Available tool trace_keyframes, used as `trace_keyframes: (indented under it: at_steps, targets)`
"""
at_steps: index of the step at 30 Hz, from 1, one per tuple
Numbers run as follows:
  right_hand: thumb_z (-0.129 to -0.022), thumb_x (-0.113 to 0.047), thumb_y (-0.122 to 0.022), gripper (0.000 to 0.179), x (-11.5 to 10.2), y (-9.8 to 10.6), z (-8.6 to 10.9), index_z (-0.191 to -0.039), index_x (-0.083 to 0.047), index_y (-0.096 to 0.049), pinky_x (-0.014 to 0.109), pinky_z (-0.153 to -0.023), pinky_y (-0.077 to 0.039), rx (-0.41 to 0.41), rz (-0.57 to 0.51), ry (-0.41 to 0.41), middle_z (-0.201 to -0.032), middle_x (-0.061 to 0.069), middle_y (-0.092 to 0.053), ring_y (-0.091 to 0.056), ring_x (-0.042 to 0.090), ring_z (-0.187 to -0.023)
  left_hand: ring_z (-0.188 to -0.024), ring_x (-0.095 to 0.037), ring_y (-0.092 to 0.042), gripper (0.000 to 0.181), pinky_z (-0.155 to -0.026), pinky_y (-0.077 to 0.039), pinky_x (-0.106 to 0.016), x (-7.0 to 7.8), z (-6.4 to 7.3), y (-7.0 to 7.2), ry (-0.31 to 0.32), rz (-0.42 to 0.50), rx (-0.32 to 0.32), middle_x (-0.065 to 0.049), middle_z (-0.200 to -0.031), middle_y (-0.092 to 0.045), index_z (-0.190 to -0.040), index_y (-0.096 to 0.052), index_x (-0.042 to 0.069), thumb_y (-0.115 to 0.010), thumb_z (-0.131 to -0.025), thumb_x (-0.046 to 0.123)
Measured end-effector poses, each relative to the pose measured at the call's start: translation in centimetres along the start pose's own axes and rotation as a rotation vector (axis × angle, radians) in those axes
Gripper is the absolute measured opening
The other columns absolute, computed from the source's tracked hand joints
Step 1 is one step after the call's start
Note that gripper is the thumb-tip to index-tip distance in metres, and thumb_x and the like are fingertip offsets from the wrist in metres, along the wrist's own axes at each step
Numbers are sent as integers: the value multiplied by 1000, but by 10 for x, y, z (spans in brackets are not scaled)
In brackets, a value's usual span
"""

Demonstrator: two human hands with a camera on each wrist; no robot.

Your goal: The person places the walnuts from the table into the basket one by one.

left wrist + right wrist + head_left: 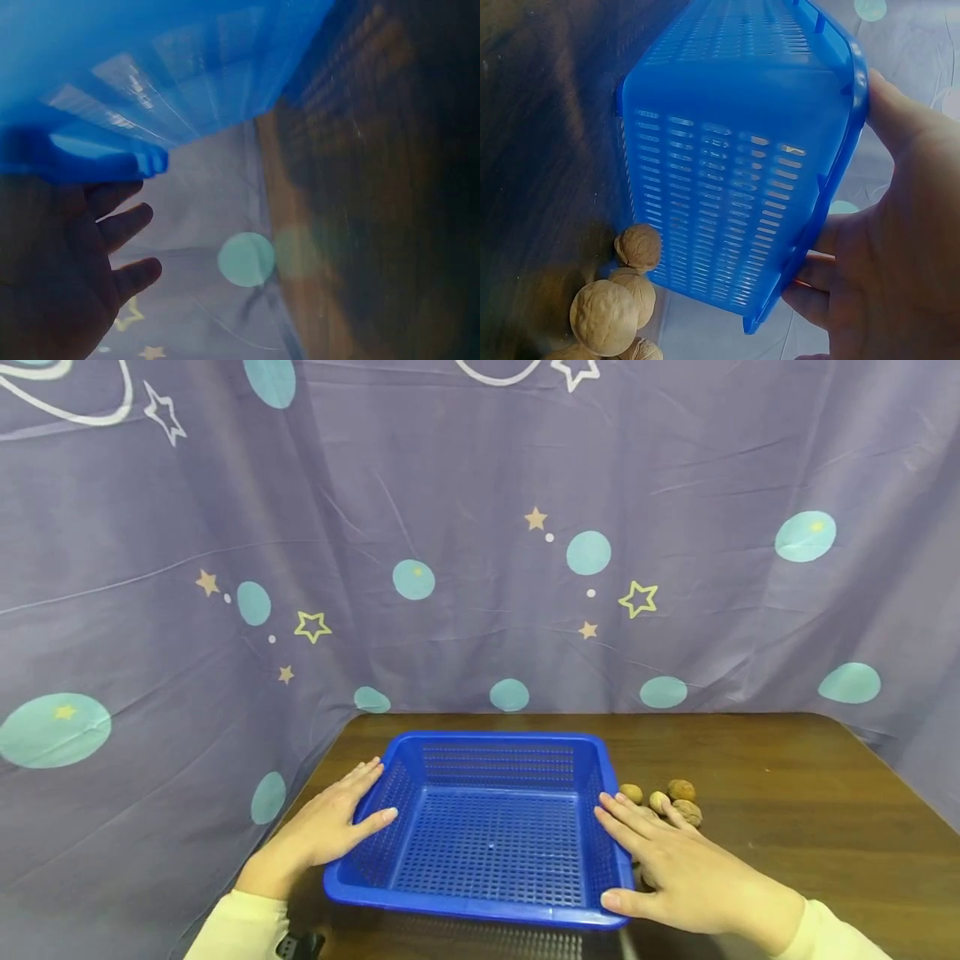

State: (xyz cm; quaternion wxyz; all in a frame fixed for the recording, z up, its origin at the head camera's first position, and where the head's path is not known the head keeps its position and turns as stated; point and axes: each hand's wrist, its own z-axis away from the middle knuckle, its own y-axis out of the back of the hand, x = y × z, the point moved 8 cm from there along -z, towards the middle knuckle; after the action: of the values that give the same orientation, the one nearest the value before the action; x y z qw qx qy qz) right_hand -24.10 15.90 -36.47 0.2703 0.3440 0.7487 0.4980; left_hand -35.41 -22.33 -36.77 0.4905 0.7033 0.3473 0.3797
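A blue plastic basket (491,847) with a slotted bottom and sides rests on the wooden table. Nothing lies inside it. At its left rim is my left hand (330,822), fingers spread and fairly straight, thumb reaching over the edge. My right hand (682,868) rests on the right rim with straight fingers; its thumb is at the near right corner. Several walnuts (604,318) sit on the table just outside the basket's right side, partly behind my right hand in the head view. In the left wrist view, the basket's side (187,67) fills the top.
The brown wooden table (810,810) extends to the right of the walnuts. A purple-grey curtain (480,568) with stars and teal ovals hangs behind the table and along its left side. A dark band (300,945) is at my left wrist.
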Motion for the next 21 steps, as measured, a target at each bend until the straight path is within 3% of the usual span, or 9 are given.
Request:
trace_keyframes:
  at_steps: [6,11,17,21]
  targets:
    - [-86,-70,-49,85,2,-2,2,-151,-16,-34,18,-109,19,-13,5,-22,-156,2,-30,-29,20,-141,-141,-34,-27,86,-108,-29,-57,-9,-20,-9,-1,45,-38,-8,-158,-23,-152,-28,10,-52,-89,63]
    - [-85,-69,-52,86,1,-1,3,-149,-14,-38,17,-109,18,9,0,-27,-155,2,-31,-31,20,-141,-142,-34,-23,81,-109,-26,-59,-8,-24,-12,-2,57,-26,-8,-158,-22,-152,-28,10,-56,-91,56]
    - [-86,-68,-53,86,-1,-3,1,-149,-11,-37,20,-112,15,32,3,-2,-155,4,-31,-30,20,-141,-144,-36,-19,70,-107,-18,-67,-8,-16,-9,31,-85,11,-8,-158,-25,-151,-33,12,-49,-96,53]
    - [-86,-67,-53,86,1,-6,1,-150,-12,-35,19,-111,15,20,-10,-19,-156,3,-29,-29,20,-142,-143,-35,-20,72,-109,-15,-65,-3,-16,-6,25,-152,32,-8,-156,-29,-149,-38,10,-48,-95,57]
